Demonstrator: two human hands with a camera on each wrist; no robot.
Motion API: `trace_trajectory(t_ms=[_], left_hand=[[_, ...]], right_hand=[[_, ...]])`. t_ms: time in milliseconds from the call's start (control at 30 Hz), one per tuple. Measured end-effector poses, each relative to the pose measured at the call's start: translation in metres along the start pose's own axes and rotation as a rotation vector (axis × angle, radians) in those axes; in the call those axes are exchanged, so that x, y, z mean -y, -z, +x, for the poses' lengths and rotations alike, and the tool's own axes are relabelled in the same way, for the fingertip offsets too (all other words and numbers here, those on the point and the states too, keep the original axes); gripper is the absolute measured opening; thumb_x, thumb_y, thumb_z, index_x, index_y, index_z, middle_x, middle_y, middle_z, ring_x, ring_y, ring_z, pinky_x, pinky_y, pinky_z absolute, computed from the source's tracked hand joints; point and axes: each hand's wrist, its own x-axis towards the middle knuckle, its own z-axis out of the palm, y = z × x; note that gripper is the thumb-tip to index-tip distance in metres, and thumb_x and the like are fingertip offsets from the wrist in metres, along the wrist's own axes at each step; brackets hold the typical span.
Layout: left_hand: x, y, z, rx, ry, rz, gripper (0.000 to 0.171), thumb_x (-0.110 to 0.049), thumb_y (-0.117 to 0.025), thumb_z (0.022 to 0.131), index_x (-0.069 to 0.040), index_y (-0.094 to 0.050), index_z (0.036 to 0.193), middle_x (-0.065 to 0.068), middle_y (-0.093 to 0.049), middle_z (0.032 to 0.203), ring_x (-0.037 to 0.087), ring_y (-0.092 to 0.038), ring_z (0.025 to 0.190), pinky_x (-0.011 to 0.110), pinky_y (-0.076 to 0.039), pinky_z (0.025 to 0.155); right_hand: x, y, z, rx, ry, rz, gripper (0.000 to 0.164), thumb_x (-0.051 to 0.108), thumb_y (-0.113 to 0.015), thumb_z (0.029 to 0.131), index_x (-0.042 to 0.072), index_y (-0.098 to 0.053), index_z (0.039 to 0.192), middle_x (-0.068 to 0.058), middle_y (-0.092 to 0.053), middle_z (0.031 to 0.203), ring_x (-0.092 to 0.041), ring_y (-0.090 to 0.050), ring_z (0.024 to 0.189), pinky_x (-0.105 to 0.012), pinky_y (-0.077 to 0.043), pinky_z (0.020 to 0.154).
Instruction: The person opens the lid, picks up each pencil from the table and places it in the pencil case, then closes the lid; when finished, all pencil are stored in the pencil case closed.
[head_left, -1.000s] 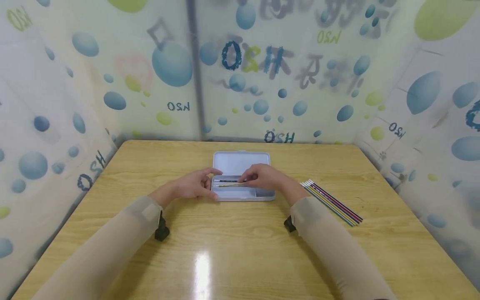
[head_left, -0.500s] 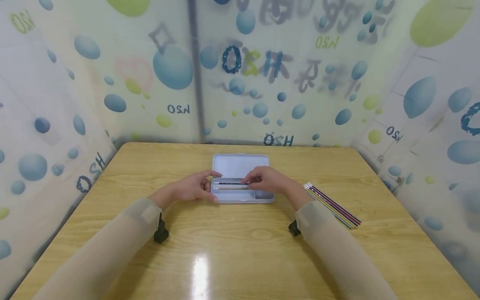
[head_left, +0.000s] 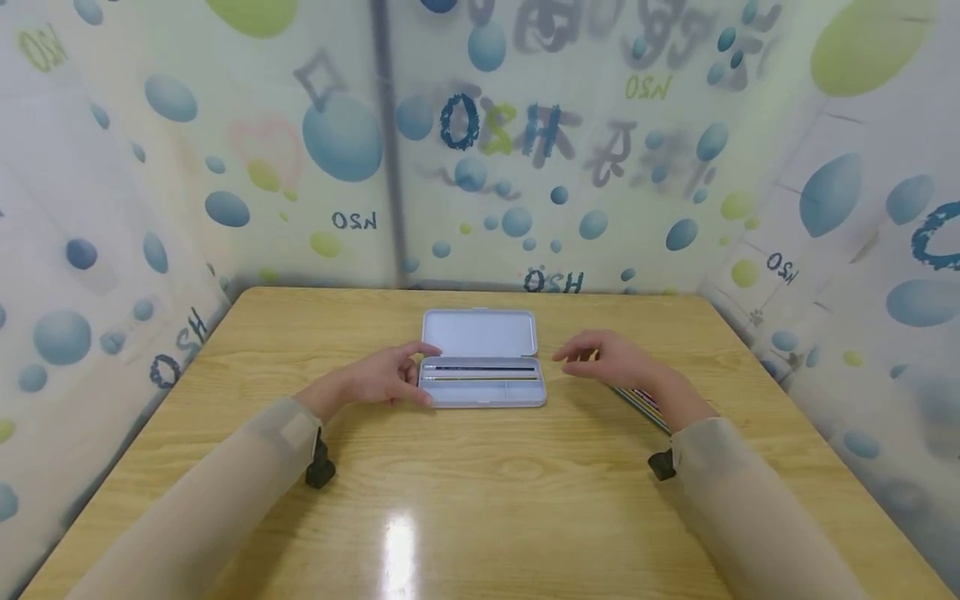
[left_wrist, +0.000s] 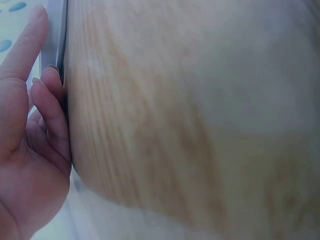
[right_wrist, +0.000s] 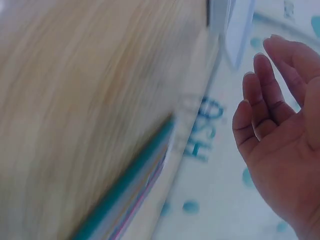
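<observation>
A white pencil case (head_left: 465, 392) lies open on the table, its lid (head_left: 480, 332) folded back. Inside it are a dark pencil (head_left: 483, 367) and a yellow pencil (head_left: 483, 378), side by side in the rear section. My left hand (head_left: 378, 377) holds the case's left end between thumb and index finger; in the left wrist view, its other fingers (left_wrist: 54, 117) curl against the case's side. To the right of the case, my right hand (head_left: 618, 360) hangs above the table with loosely bent fingers and nothing in them. Below it lie several striped pencils (head_left: 643, 406), partly hidden by the hand and wrist.
The wooden table (head_left: 480, 492) has a glare spot near its front. Printed curtain-like walls (head_left: 322, 242) enclose it at the back and both sides. In the right wrist view, the loose pencils (right_wrist: 132, 180) appear blurred, with a green one nearest.
My right hand has let go of the yellow pencil, which now lies in the case, and has moved right toward the loose pencils. The left hand stays on the case.
</observation>
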Motion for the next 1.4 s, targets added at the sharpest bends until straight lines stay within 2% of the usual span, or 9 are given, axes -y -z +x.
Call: trace_trajectory(t_ms=[167,267,433,633,833,1167,1400], left_hand=[[-0.002,0.0,0.0,-0.004,0.0,0.007,0.091,-0.031,-0.09,0.095,-0.014,-0.038,0.168,0.004,-0.059,0.092,0.018,-0.052,0.075,0.027,-0.044,0.06],[-0.002,0.0,0.001,-0.007,0.0,0.012,0.09,-0.03,-0.09,0.095,-0.014,-0.038,0.168,0.004,-0.059,0.091,0.018,-0.051,0.073,0.027,-0.044,0.059],[-0.002,-0.002,0.0,-0.004,0.006,0.007,0.09,-0.029,-0.09,0.095,-0.014,-0.038,0.168,0.004,-0.059,0.09,0.017,-0.05,0.071,0.027,-0.043,0.059],[0.0,-0.003,0.001,0.001,0.002,-0.007,0.09,-0.028,-0.09,0.095,-0.014,-0.038,0.167,0.004,-0.06,0.09,0.017,-0.05,0.071,0.027,-0.043,0.059],[0.001,-0.001,0.002,0.001,-0.011,-0.011,0.09,-0.027,-0.09,0.095,-0.012,-0.038,0.168,0.005,-0.06,0.09,0.018,-0.05,0.071,0.026,-0.043,0.059],[0.0,0.002,0.003,-0.002,0.005,0.02,0.09,-0.032,-0.09,0.094,-0.015,-0.039,0.167,0.004,-0.06,0.091,0.017,-0.051,0.071,0.026,-0.043,0.061],[0.0,0.0,0.003,0.003,-0.01,0.009,0.091,-0.029,-0.09,0.095,-0.012,-0.039,0.167,0.004,-0.06,0.09,0.017,-0.05,0.07,0.026,-0.043,0.06]], right_hand=[[-0.031,0.021,-0.029,-0.029,-0.047,-0.01,0.029,0.026,-0.074,0.107,0.013,-0.079,0.131,-0.011,-0.075,0.132,-0.018,-0.066,0.103,-0.036,-0.056,0.086],[-0.048,0.031,-0.046,-0.018,-0.075,-0.002,0.029,0.027,-0.073,0.107,0.013,-0.079,0.132,-0.01,-0.076,0.13,-0.018,-0.068,0.104,-0.035,-0.057,0.086],[-0.073,0.043,-0.068,0.037,-0.139,0.027,0.032,0.026,-0.071,0.109,0.011,-0.076,0.137,-0.008,-0.079,0.125,-0.02,-0.071,0.112,-0.036,-0.057,0.094],[-0.094,0.051,-0.086,0.061,-0.172,0.005,0.035,0.027,-0.071,0.108,0.01,-0.074,0.139,-0.012,-0.076,0.136,-0.028,-0.07,0.124,-0.041,-0.057,0.1],[-0.109,0.057,-0.096,0.075,-0.194,-0.022,0.04,0.028,-0.073,0.107,0.008,-0.072,0.141,-0.015,-0.074,0.141,-0.033,-0.068,0.129,-0.038,-0.057,0.1],[-0.118,0.057,-0.101,0.12,-0.23,0.036,0.045,0.027,-0.072,0.108,0.009,-0.068,0.148,-0.018,-0.067,0.15,-0.037,-0.062,0.139,-0.041,-0.052,0.107],[-0.117,0.054,-0.101,0.113,-0.253,0.056,0.044,0.025,-0.073,0.107,0.009,-0.068,0.148,-0.015,-0.07,0.144,-0.024,-0.063,0.126,-0.032,-0.054,0.098]])
